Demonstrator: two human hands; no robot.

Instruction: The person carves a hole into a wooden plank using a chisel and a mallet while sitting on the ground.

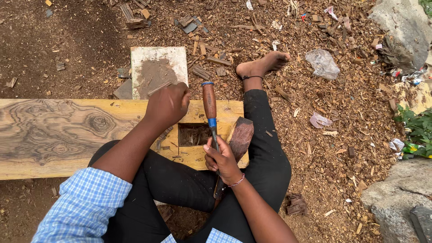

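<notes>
A yellow wooden plank (pixel 67 135) lies across my lap, with a square hole (pixel 193 134) cut through it near its right end. My left hand (pixel 167 105) is a fist at the plank's far edge, closed on a thin wooden sliver (pixel 158 88) that sticks out to the upper left. My right hand (pixel 222 159) grips the metal shank of a chisel (pixel 209 101), whose brown handle with a blue collar points away from me beside the hole. A dark wooden mallet (pixel 240 135) rests against that hand; whether the hand holds it too, I cannot tell.
A white square slab (pixel 158 56) smeared with dirt lies on the ground beyond the plank. My bare foot (pixel 263 65) stretches out on earth strewn with wood chips. Plastic scraps (pixel 321 63) and grey rocks (pixel 398 195) lie to the right.
</notes>
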